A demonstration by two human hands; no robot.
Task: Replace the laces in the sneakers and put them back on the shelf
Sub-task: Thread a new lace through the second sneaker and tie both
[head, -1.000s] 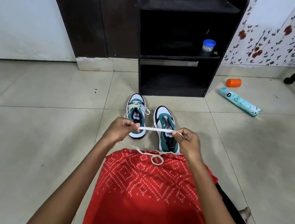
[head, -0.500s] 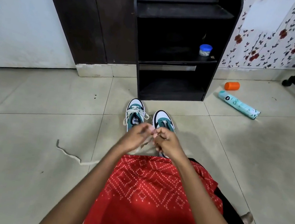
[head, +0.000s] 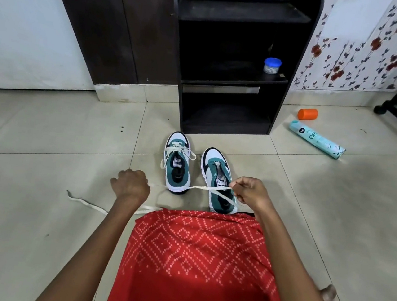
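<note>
The white lace (head: 200, 187) is stretching almost level between the two hands, its long axis running side to side. A loose tail is trailing over the floor to the outside of the left hand (head: 130, 186) and curving back under that forearm. The left hand is showing its back to the camera, fingers curled under into a fist with the lace running into it, though the strand is blurring just where it meets the knuckles. The right hand (head: 249, 193) is pinching the other end between thumb and fingertips, and a second strand is dropping from the pinch across the shoe beneath it. Both forearms are reaching forward over a red patterned garment (head: 194, 261).

The laced sneaker (head: 177, 165) is sitting between the hands, just beyond the taut lace, toe pointing away. The unlaced sneaker (head: 217, 174) is lying under and ahead of the right hand, parallel to the first and pointing the same way.

Beyond both toes a dark shelf (head: 242, 14) is standing against the wall, with a blue-lidded jar (head: 272, 65) sitting on its middle board. Well outside the right hand, an orange cylinder (head: 307, 113) and a teal spray can (head: 317, 139) are lying on the pale tiled floor (head: 33, 243) near floral wallpaper (head: 367, 50).
</note>
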